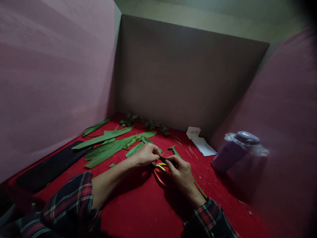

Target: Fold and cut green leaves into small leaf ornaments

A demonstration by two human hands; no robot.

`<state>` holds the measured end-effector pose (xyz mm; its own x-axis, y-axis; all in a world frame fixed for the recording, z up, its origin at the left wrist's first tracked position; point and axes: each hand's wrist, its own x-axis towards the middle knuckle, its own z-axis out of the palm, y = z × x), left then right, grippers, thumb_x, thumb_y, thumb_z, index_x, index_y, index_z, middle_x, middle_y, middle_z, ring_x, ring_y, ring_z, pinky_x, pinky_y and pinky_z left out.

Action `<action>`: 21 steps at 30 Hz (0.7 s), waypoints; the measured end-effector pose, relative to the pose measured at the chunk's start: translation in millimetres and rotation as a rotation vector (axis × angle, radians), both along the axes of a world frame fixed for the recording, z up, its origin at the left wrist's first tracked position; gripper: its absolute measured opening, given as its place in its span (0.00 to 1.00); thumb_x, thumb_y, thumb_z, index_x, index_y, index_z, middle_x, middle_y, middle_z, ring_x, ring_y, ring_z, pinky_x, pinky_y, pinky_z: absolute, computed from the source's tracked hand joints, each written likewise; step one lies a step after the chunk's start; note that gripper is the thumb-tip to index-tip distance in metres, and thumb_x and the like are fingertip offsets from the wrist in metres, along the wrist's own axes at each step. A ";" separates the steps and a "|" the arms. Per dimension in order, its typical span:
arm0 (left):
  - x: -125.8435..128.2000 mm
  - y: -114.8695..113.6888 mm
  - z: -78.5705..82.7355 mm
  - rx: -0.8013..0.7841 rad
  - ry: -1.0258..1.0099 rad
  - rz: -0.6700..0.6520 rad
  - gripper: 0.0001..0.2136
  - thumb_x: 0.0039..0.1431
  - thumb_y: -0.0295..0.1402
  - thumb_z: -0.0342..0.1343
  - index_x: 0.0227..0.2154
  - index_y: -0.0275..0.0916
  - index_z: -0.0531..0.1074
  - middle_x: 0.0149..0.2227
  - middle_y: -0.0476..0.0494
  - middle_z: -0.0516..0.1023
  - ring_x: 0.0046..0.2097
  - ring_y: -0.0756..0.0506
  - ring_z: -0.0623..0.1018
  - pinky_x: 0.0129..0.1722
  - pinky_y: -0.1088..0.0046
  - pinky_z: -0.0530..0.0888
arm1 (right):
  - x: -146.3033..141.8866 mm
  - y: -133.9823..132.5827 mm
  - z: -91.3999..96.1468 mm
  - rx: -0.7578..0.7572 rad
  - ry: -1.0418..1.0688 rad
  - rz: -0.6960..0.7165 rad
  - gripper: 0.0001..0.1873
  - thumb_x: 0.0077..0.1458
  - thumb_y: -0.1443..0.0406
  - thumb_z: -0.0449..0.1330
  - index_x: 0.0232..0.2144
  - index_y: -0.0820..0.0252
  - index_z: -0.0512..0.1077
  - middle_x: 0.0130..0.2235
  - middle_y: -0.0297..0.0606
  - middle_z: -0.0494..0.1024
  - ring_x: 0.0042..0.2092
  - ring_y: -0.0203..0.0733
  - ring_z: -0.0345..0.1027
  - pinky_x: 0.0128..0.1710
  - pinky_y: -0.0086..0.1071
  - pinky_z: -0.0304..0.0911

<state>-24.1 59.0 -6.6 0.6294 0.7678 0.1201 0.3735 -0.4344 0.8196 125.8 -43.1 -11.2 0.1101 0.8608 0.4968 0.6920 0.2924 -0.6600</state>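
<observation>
Both hands are raised close together over the red cloth (138,211), pinching a dark green leaf strip (162,159) between them. My left hand (146,154) has its thumb and fingers closed on the strip's left end. The fingers of my right hand (180,170) are closed on its other end and hide part of it. Just beneath the hands lies a hand tool with red and yellow handles (159,178), its head mostly hidden. A narrow green strip (199,187) shows beside my right wrist. Large long green leaves (111,150) are spread left of the hands.
Leafy sprigs (151,125) lie along the back wall. Thin sticks (192,152) and white papers (204,146) are at the back right. A purple flask (230,153) with clear plastic around its top stands at right. A long black object (49,167) lies at left. Panels enclose three sides.
</observation>
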 end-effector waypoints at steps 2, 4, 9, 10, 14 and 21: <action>0.1 0.1 -0.1 0.003 0.000 -0.002 0.09 0.42 0.29 0.50 0.27 0.34 0.74 0.23 0.47 0.73 0.27 0.51 0.70 0.27 0.78 0.65 | -0.1 0.2 -0.1 -0.003 -0.004 0.002 0.09 0.54 0.63 0.54 0.28 0.58 0.73 0.27 0.35 0.76 0.28 0.37 0.68 0.27 0.27 0.59; 0.3 -0.1 0.0 0.011 0.000 0.004 0.09 0.42 0.29 0.50 0.27 0.34 0.74 0.23 0.47 0.73 0.27 0.51 0.70 0.26 0.78 0.65 | -0.1 0.4 -0.3 -0.004 -0.001 0.004 0.09 0.54 0.63 0.54 0.28 0.58 0.73 0.27 0.35 0.77 0.28 0.37 0.68 0.27 0.27 0.59; 0.9 -1.4 1.3 0.017 -0.001 0.009 0.09 0.42 0.29 0.50 0.26 0.34 0.74 0.22 0.48 0.73 0.26 0.51 0.70 0.26 0.78 0.65 | 0.4 0.7 -1.4 -0.009 0.011 0.008 0.10 0.54 0.62 0.54 0.29 0.58 0.73 0.26 0.34 0.76 0.27 0.37 0.68 0.27 0.27 0.58; 0.9 -1.6 1.6 0.018 -0.002 0.008 0.09 0.42 0.29 0.50 0.26 0.34 0.74 0.22 0.48 0.73 0.26 0.51 0.70 0.26 0.78 0.65 | 0.4 0.6 -1.5 -0.008 0.013 0.008 0.10 0.54 0.62 0.54 0.29 0.58 0.73 0.26 0.34 0.76 0.27 0.37 0.68 0.27 0.27 0.58; 0.5 -1.8 1.6 0.024 0.009 0.017 0.09 0.42 0.29 0.50 0.26 0.34 0.74 0.23 0.47 0.73 0.27 0.51 0.70 0.26 0.78 0.65 | -0.2 0.1 -0.7 -0.012 0.011 0.012 0.09 0.54 0.63 0.54 0.28 0.58 0.73 0.26 0.33 0.76 0.27 0.36 0.67 0.27 0.27 0.58; 0.6 -1.9 2.5 0.045 0.042 0.026 0.09 0.42 0.29 0.51 0.27 0.35 0.74 0.23 0.47 0.73 0.27 0.51 0.70 0.26 0.78 0.65 | 0.1 0.9 -2.0 -0.010 0.003 0.014 0.08 0.54 0.63 0.54 0.29 0.58 0.73 0.26 0.33 0.76 0.27 0.36 0.67 0.28 0.27 0.58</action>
<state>-23.6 57.1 -4.1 0.6144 0.7783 0.1293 0.4187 -0.4605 0.7827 125.9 -42.2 -13.3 0.0993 0.8671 0.4881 0.6855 0.2959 -0.6652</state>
